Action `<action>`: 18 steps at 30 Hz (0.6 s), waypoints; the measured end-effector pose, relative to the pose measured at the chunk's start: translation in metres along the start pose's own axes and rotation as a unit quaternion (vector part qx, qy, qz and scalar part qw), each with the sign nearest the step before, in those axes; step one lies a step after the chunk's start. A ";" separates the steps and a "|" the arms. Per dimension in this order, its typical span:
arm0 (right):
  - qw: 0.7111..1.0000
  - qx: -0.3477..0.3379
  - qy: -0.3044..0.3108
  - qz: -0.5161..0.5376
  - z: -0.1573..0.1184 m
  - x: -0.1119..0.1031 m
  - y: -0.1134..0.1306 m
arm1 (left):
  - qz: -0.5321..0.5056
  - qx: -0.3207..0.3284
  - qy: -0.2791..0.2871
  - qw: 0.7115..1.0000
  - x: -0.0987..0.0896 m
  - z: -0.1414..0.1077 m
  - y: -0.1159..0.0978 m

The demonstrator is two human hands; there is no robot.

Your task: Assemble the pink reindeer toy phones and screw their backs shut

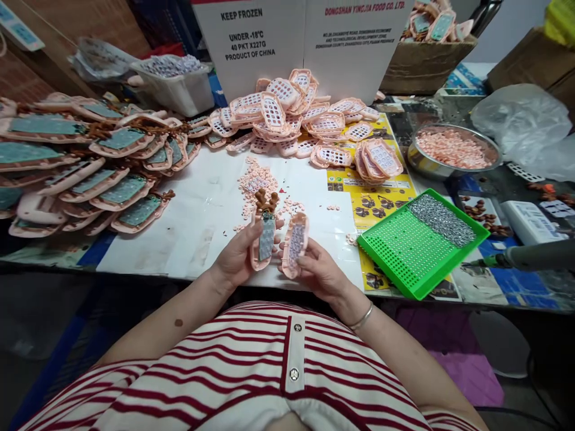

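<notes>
Hands gripping two shell halves.
Left hand (238, 254) grips antlered half (266, 239), right hand (320, 269) the other half (295, 245); both look light, stiff; rims likely safest to hold.

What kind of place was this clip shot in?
Probably a small assembly workshop: many matching pink shells lie piled up, a green tray holds a heap of small metallic pieces, and a metal bowl is full of small pink parts.
</notes>
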State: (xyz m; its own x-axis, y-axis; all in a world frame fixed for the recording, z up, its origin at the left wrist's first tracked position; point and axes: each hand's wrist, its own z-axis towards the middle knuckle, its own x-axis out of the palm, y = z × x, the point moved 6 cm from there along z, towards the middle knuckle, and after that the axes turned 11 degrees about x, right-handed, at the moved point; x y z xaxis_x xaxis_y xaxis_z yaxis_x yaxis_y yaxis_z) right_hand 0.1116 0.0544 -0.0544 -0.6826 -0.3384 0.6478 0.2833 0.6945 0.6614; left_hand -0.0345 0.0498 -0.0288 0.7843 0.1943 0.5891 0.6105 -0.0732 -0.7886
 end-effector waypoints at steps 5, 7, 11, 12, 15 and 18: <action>0.997 -0.041 -0.038 -0.056 0.014 0.012 0.000 | 0.076 0.033 0.007 0.997 0.012 -0.001 0.002; 0.996 -0.052 -0.041 -0.064 0.016 0.015 0.000 | 0.095 0.040 0.025 0.994 0.016 -0.003 0.004; 0.995 -0.062 -0.044 -0.059 0.016 0.015 -0.001 | 0.103 0.033 0.042 0.993 0.021 -0.005 0.008; 0.995 -0.064 -0.046 -0.057 0.016 0.015 -0.001 | 0.101 0.036 0.037 0.994 0.022 -0.005 0.008; 0.995 -0.067 -0.051 -0.058 0.014 0.013 -0.002 | 0.105 0.040 0.044 0.993 0.023 -0.007 0.011; 0.993 -0.066 -0.059 -0.081 0.012 0.011 -0.001 | 0.122 0.043 0.077 0.989 0.024 -0.009 0.016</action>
State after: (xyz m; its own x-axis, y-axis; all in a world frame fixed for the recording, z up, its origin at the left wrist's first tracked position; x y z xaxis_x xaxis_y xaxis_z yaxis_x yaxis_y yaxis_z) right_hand 0.0961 0.0574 -0.0522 -0.7985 -0.3570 0.4847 0.2430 0.5454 0.8022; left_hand -0.0046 0.0442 -0.0252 0.9183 0.0298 0.3947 0.3952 -0.0138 -0.9185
